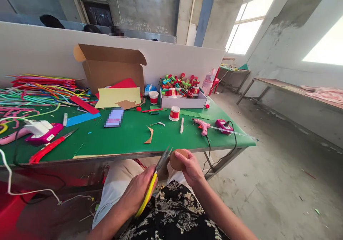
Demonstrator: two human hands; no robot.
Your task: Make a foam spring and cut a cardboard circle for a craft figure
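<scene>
My left hand (140, 188) is closed around a pair of scissors (147, 196) with yellow handles; the blades point up and away from me, slightly apart. Between the thumb and fingers of my right hand (191, 166) is a round brown cardboard disc (177, 160), just right of the blade tips. Both hands are over my lap, in front of the table's near edge. On the green table (128, 136) beyond them lie a curved brown cardboard offcut (149, 135), a thin pale scrap and a white pen-like tool (182, 125). A red and white paper cup (174, 113) stands behind these.
A pink glue gun (202, 125) and a magenta power block (224, 126) sit at the right, their cords hanging over the edge. Farther back, a white box (183, 102) holds colourful crafted pieces. Pipe cleaners (40, 93), a red-handled knife-like tool (49, 149) and a charger occupy the left.
</scene>
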